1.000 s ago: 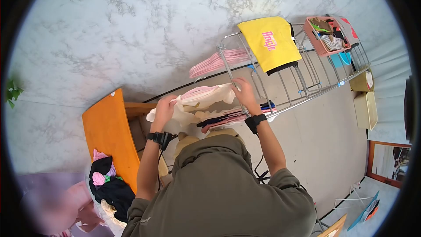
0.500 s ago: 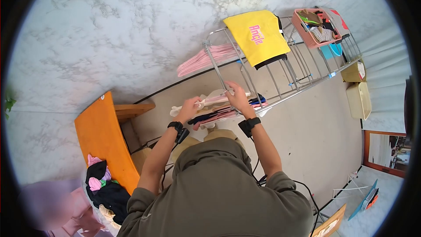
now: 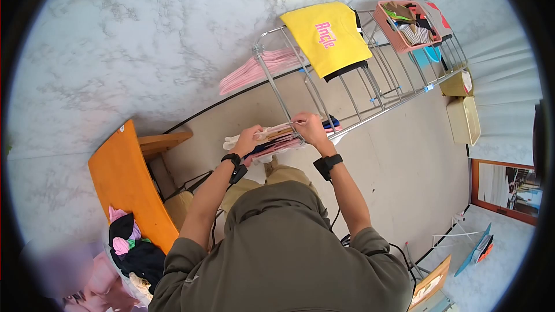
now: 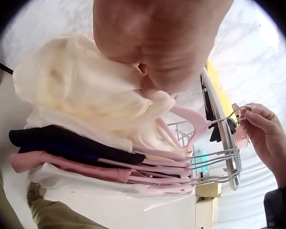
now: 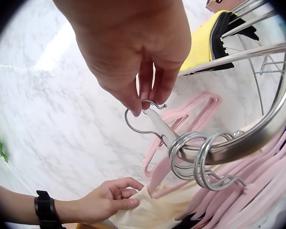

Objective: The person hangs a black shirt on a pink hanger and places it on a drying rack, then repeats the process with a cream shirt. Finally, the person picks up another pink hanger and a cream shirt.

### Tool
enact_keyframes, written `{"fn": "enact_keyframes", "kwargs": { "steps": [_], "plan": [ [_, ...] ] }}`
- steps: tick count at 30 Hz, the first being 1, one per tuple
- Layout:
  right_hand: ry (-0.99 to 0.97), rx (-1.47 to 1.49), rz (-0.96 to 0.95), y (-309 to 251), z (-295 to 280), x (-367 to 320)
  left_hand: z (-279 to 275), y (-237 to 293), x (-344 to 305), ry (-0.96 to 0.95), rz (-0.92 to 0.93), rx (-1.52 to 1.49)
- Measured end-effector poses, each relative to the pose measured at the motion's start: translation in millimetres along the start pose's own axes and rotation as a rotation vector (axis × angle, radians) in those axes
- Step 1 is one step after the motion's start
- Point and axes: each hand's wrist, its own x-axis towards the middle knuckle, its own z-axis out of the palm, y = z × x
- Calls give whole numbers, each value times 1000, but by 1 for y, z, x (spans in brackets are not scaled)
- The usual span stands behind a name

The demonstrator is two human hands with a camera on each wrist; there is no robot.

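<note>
In the right wrist view my right hand (image 5: 138, 62) pinches the metal hook (image 5: 133, 125) of a pink hanger near the end of the rack's rail (image 5: 238, 143). My left hand (image 5: 102, 198) grips the shoulder of the cream garment (image 5: 157, 210) on that hanger. The left wrist view shows the cream cloth (image 4: 81, 86) hanging below my left hand (image 4: 157, 43), with the hanger's pink neck (image 4: 195, 121) bare. Beside it, navy (image 4: 62, 143) and pink (image 4: 76, 167) garments hang from pink hangers, their hooks bunched on the rail.
The rack carries a yellow cloth (image 3: 326, 37) and a pink basket (image 3: 404, 26) of clothes. Empty pink hangers (image 3: 260, 69) hang at its far side. An orange table (image 3: 127, 179) stands left, with piled clothes (image 3: 136, 254) near it. Beige bins (image 3: 464, 120) stand at the right.
The cream garment has moved from beside the rack's end in closer to the other hung clothes. My left hand has come right, nearer my right hand, which still holds at the rail end.
</note>
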Motion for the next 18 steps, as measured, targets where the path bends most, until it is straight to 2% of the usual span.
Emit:
{"fn": "enact_keyframes", "kwargs": {
  "steps": [4,11,16,18],
  "plan": [
    [-27,49,43,5,-1,-9,8,0,-4,-7,-8,46],
    [-77,-7,-6,11,3,-20,21,-18,-7,-3,24,15],
    [-22,-51,-27,5,3,-26,33,-26,-14,66,47,31],
    [-22,-67,-54,2,0,-23,32,-22,-16,91,90,169]
  ]
}}
